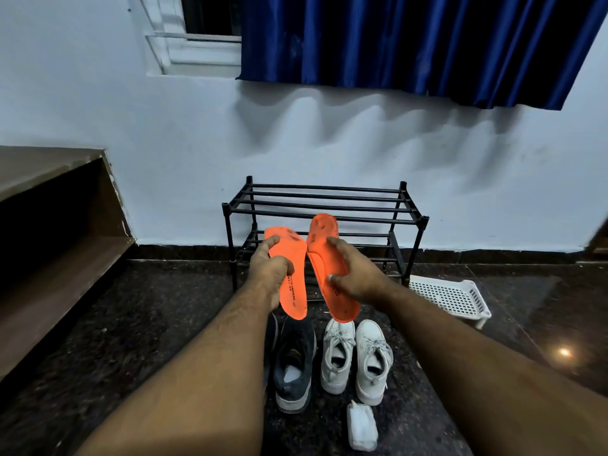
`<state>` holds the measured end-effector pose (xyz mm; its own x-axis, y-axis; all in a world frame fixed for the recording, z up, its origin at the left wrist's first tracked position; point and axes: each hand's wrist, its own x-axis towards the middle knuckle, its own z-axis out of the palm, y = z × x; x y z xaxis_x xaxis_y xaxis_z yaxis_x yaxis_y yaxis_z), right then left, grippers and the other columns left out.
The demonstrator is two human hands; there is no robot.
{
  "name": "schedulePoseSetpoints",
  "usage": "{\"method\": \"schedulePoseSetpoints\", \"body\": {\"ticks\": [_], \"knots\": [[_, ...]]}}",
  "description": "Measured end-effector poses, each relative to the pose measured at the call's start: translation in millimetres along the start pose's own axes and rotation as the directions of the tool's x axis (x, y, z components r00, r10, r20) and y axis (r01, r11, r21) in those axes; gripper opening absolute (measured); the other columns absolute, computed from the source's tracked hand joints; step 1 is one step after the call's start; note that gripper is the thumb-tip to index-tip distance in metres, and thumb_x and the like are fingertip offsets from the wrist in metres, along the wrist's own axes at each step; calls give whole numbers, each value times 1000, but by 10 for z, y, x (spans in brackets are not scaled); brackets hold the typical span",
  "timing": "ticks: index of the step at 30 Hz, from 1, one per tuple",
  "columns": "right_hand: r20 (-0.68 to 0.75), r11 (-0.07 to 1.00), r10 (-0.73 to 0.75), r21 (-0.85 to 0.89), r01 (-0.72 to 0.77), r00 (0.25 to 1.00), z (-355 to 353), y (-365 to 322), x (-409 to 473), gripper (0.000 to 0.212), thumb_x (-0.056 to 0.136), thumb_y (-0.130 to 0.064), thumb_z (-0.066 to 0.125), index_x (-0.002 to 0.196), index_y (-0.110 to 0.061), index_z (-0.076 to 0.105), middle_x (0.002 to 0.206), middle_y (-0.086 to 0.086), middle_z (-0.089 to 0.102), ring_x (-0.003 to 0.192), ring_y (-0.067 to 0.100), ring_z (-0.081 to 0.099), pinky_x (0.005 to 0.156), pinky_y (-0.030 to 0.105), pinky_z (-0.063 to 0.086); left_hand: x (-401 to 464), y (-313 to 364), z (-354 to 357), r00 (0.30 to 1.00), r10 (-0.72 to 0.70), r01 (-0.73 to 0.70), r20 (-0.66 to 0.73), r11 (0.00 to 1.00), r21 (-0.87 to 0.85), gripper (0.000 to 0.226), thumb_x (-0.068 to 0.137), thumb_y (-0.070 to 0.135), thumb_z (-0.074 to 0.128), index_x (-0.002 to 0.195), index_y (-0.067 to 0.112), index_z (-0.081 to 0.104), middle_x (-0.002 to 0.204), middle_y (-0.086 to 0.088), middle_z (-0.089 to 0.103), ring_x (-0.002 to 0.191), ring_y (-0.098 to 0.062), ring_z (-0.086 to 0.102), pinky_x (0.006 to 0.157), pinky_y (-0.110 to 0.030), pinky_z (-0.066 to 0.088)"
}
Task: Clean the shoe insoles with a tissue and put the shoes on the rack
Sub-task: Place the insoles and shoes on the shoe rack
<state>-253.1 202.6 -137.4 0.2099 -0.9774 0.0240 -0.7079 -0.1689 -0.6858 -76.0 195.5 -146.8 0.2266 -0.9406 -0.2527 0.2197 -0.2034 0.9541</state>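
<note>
- An orange insole [293,284] is grasped in the left hand [267,270], with the fingers curled over its left edge and the thumb laid across its face; part of the printed lettering is covered by the thumb and the rest is too small to be read in full.
- A second orange insole [324,258] is grasped in the right hand [353,274], fingers wrapped round its right edge; its middle is hidden behind the palm.
- The two insoles are held up side by side, nearly touching at mid-length, in front of the black rack [324,222], so that the rack's lower bars are partly masked.
- On the dark floor [138,311], a dark shoe [293,363] is seen below the left insole; its mate on the left is almost wholly hidden by the left forearm.
- A pair of white shoes [357,358] is set just beside it, toes toward the rack.
- A white packet, taken to be the tissue [361,430], lies near the heels of the white shoes; its contents cannot be made out.
- A white slatted tray [450,296] lies to the right of the rack, close to its leg.
- A wooden shelf unit [52,245] is cut off at the left edge, and a blue curtain [411,44] at the top.
- Open floor is left between the shoes and the shelf unit.
</note>
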Motion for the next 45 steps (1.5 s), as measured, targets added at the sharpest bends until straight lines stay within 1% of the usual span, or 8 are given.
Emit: {"method": "schedulePoseSetpoints", "body": {"ticks": [11,16,19,22,29,33,36,45], "knots": [[138,990,141,-43,-136,980,364,296,351,85,90,-4,62,160,-24,17,157,10,35,132,29,49,108,37,44,558,-73,-385,987,-18,27,-161,998,53,50,92,-13,52,136,10,54,112,-16,62,72,-20,59,58,-33,51],[129,979,199,11,-202,972,557,714,779,83,90,-2,59,160,-24,18,154,14,39,129,31,53,104,37,48,967,-154,-353,999,30,-22,-21,950,311,48,90,-9,51,127,20,61,99,-16,65,70,-24,60,56,-28,49],[70,978,206,21,-208,976,654,958,1080,81,90,-1,59,158,-25,24,150,14,45,122,30,58,97,32,50,1245,-284,-295,998,-16,-10,58,911,413,51,86,-8,52,125,23,63,108,-18,65,74,-28,62,59,-30,52],[2,970,209,129,-207,978,746,1069,1330,82,88,2,61,157,-27,27,147,13,48,119,31,59,98,39,52,1422,-388,-266,998,-33,8,54,917,398,54,87,-11,49,128,22,60,100,-11,62,73,-26,60,59,-29,52],[-69,981,113,166,-101,991,1109,1231,1655,70,86,-1,68,149,-19,43,148,9,46,128,27,54,113,38,41,1732,-658,-220,999,16,-28,36,940,341,74,89,-20,45,143,31,45,124,-6,56,85,-25,62,64,-38,56],[-83,981,123,160,-109,989,1156,1256,1680,63,90,-4,66,148,-18,45,150,5,45,129,25,52,115,37,39,1736,-755,-200,999,37,-28,-18,936,351,72,90,-21,44,144,27,44,97,8,57,77,-17,59,60,-34,54],[-106,983,85,171,-66,991,1177,1267,1732,61,92,-3,64,148,-19,46,150,4,45,132,23,49,117,35,35,1761,-785,-228,999,42,-35,-13,933,358,73,90,-20,43,142,30,46,109,2,63,79,-22,64,68,-41,56],[-105,868,195,480,-122,975,1279,1207,2338,73,94,0,56,158,-15,23,155,4,37,133,23,48,113,33,39,1861,-908,-244,997,68,-76,37,947,313,69,91,-20,47,144,24,45,99,3,68,80,-21,67,68,-39,56]]}}
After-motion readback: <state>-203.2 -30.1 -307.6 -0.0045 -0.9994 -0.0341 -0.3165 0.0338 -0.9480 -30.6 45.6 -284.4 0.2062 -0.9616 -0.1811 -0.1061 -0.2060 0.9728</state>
